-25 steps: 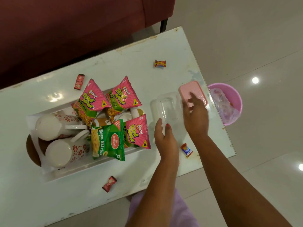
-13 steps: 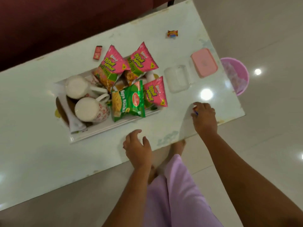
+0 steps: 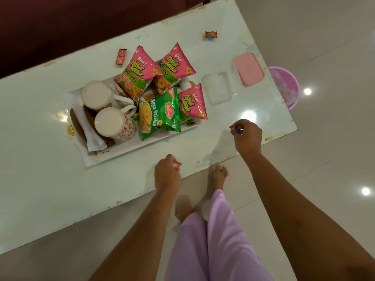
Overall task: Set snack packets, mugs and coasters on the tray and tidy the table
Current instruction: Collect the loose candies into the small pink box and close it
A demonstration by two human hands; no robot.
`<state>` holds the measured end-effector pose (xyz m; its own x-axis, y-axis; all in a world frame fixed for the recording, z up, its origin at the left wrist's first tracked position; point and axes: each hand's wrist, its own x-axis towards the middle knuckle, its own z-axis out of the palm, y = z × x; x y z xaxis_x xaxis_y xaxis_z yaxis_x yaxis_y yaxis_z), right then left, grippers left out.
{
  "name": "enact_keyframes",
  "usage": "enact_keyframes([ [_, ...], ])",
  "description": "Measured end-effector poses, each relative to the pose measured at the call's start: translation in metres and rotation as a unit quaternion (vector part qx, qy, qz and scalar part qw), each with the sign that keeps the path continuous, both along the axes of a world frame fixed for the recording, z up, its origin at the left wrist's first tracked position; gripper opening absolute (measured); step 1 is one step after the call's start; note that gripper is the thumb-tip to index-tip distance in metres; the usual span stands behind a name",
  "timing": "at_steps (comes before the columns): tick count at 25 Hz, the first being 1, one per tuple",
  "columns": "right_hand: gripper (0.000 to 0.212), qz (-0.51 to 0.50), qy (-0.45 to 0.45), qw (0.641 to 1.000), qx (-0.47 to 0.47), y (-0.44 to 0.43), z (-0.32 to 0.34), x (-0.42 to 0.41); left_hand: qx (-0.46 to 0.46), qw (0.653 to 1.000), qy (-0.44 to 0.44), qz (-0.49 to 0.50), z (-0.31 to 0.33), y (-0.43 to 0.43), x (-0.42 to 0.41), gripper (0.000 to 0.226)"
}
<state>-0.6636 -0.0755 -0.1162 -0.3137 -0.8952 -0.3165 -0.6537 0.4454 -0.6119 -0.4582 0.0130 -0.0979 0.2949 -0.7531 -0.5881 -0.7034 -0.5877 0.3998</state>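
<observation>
A white tray (image 3: 129,151) on the white table (image 3: 40,179) holds two floral mugs (image 3: 113,123) on their sides, brown coasters (image 3: 76,122), three pink snack packets (image 3: 140,74) and a green Soya Sticks packet (image 3: 160,116). My left hand (image 3: 166,175) is at the table's near edge, fingers shut on a red candy wrapper (image 3: 177,164). My right hand (image 3: 246,134) hovers right of the tray, pinching a blue-and-orange candy wrapper (image 3: 236,129).
A clear plastic box (image 3: 220,88) and its pink lid (image 3: 248,69) lie at the table's right end. Loose on the table are a red wrapper (image 3: 121,56) and an orange candy (image 3: 211,35). A pink bin (image 3: 286,86) stands on the floor beyond. Dark red sofa behind.
Both hands left the clear box and pink lid and drew back to the near edge. The right hand picked up the blue candy wrapper, the left hand the red one.
</observation>
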Motion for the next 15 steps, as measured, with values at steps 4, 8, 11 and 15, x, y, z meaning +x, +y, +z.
enact_keyframes([
  [4,0.008,-0.047,-0.048,0.996,-0.063,-0.041,0.022,0.0,-0.161,0.972,0.173,0.013,0.047,-0.046,-0.053,0.018],
  [8,0.007,-0.038,-0.074,0.993,-0.082,-0.093,0.033,0.001,-0.25,0.942,0.216,0.06,0.07,-0.125,-0.076,0.027],
  [11,0.011,-0.019,-0.06,0.996,-0.066,-0.121,0.03,-0.002,-0.233,0.958,0.162,0.045,0.068,-0.181,-0.084,0.013],
  [15,0.015,0.034,-0.013,0.998,-0.057,-0.132,0.018,-0.007,-0.167,0.978,0.122,0.025,0.043,-0.226,-0.103,0.003],
])
